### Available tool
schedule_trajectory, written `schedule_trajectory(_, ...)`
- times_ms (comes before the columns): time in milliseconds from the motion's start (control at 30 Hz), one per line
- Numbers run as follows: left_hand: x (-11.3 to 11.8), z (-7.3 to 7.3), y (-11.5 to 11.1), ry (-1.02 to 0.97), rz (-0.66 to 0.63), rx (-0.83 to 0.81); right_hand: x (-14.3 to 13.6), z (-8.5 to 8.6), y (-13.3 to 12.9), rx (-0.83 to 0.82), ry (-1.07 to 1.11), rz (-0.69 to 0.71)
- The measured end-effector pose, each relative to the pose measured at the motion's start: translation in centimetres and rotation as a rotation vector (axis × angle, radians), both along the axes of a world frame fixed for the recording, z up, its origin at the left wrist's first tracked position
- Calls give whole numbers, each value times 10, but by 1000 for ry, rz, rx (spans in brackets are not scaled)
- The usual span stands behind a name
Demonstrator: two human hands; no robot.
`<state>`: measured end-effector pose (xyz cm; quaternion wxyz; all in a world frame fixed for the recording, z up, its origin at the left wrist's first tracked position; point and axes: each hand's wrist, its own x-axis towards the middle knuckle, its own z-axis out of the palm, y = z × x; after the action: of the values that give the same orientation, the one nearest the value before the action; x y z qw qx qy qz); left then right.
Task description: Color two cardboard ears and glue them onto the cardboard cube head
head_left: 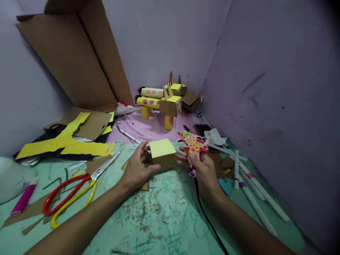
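Note:
A small cardboard box (162, 153) with a pale yellow top stands on the green table in front of me. My left hand (138, 166) grips its left side, thumb along the lower front and fingers curled behind. In my right hand (203, 169) is a glue gun (195, 145) wrapped in floral, multicoloured covering, its nozzle pointing left. A black cord (205, 209) runs down from its handle. The glue gun is just right of the box, apart from it. A flat cardboard piece (145, 186) lies partly hidden beneath my left hand.
Red-handled scissors (66, 189) and yellow-handled scissors (71, 203) lie left, near yellow paper strips (50, 144) and a magenta tube (24, 196). Cardboard animal figures (170, 104) stand at the back on pink cloth. White paper rolls (255, 203) lie right. A large cardboard sheet (69, 53) leans behind.

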<state>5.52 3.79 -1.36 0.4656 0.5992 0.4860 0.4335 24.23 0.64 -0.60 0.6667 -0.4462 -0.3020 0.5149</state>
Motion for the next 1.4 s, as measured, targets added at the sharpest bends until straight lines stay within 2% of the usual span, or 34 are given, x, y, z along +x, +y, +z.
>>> schedule_trajectory(200, -4, 2, 2, -219, -5, -86, 4, 3, 0, 11, -8, -15)
schedule_trajectory(533, -4, 4, 2, -201, 28, -86, 3, 4, -2, 7, -18, -21)
schedule_trajectory(633, -3, 1, 3, -107, 101, -8, 1, 6, -4, 23, -25, -23)
schedule_trajectory(733, 2, 1, -2, 136, 223, 74, -5, 5, -7, 46, -30, 10)
schedule_trajectory(800, 5, 3, -10, 316, 239, 84, -9, 3, -9, 54, -25, 41)
schedule_trajectory(900, 6, 9, -24, 386, 135, 117, -9, 0, -8, 55, -2, 59)
schedule_trajectory(1000, 0, 11, -28, 176, 65, 133, -5, -1, -5, 32, -1, 8)
schedule_trajectory(1067, -5, 10, -24, 53, 69, 133, -3, -1, -4, 13, -12, -26)
schedule_trajectory(1133, -7, 8, -17, 25, 53, 127, -3, -1, -2, 10, -8, -14)
schedule_trajectory(1300, -2, 9, -2, 17, -135, -45, -7, -1, -1, 50, 47, 63)
schedule_trajectory(1400, 1, 11, -2, 37, -96, -51, -7, -1, -1, 46, 34, 62)
